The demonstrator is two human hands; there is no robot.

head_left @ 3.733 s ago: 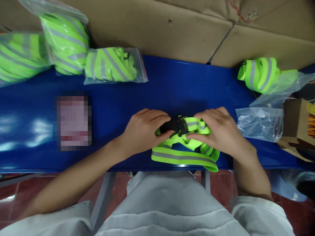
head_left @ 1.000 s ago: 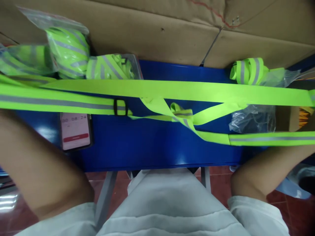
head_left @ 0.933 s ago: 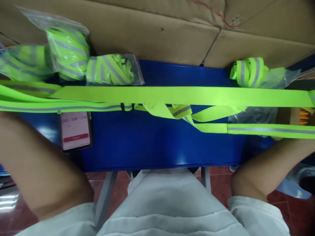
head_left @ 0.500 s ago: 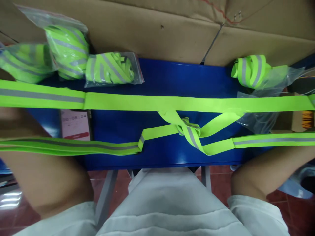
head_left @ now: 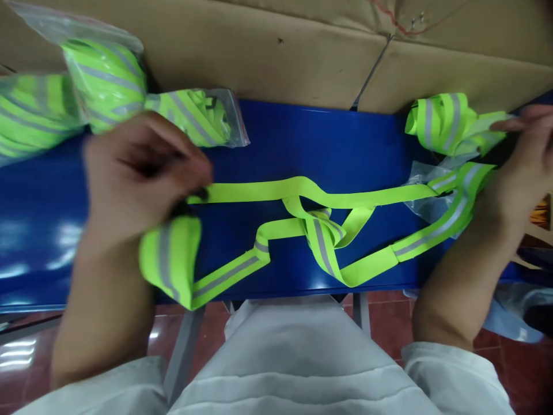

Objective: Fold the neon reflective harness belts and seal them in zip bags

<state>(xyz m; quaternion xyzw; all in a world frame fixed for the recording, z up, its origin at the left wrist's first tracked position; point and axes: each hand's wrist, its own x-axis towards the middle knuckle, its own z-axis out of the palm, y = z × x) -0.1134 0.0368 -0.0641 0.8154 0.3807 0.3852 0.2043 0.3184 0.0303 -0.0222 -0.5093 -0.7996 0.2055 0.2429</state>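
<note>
We seem to be untangling the reflective strap (head_left: 323, 248), strung loosely over the tabletop (head_left: 259, 150); our left hand (head_left: 138, 178) pinches 1 side, while we cannot tell our right hand's (head_left: 527, 155) grip. Next likely calls for loosening the strap's bunched middle.

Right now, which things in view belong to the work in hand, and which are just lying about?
In hand, as it looks:
Grey-striped yellow-green fabric strap, held by the left hand; whether the right hand grips it is unclear.

Apparently just lying about:
Three clear plastic bags of yellow-green strap
Striped yellow-green roll near the right hand
Crumpled clear plastic bag
Brown cardboard
</note>
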